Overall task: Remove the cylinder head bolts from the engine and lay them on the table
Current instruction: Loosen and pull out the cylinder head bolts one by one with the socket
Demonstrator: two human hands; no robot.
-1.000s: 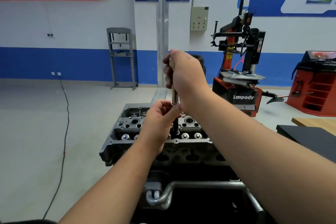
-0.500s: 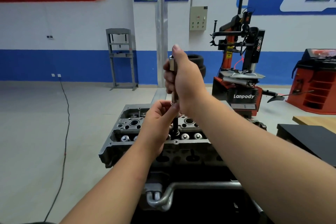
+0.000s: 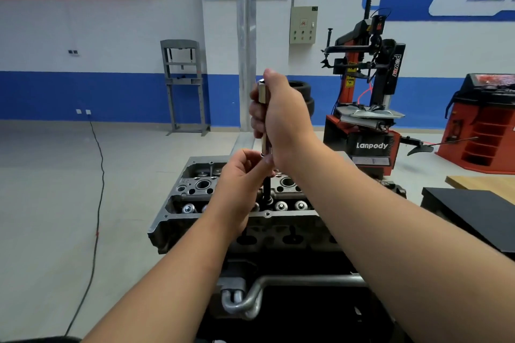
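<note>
Right hand [image 3: 281,117] is wrapped round the upright socket tool [image 3: 262,95] while our left hand [image 3: 239,184] pinches its lower end, and the dark bolt [image 3: 267,189] hangs under it, halfway out of the cylinder head [image 3: 200,186] near the middle of its top.

This is a car repair workshop. A big metal engine [image 3: 237,203] sits on a stand in the middle. Behind the engine to the right stands a red and black tyre machine [image 3: 365,108]. A grey press frame [image 3: 184,86] stands behind it to the left, by the blue-striped wall.
</note>
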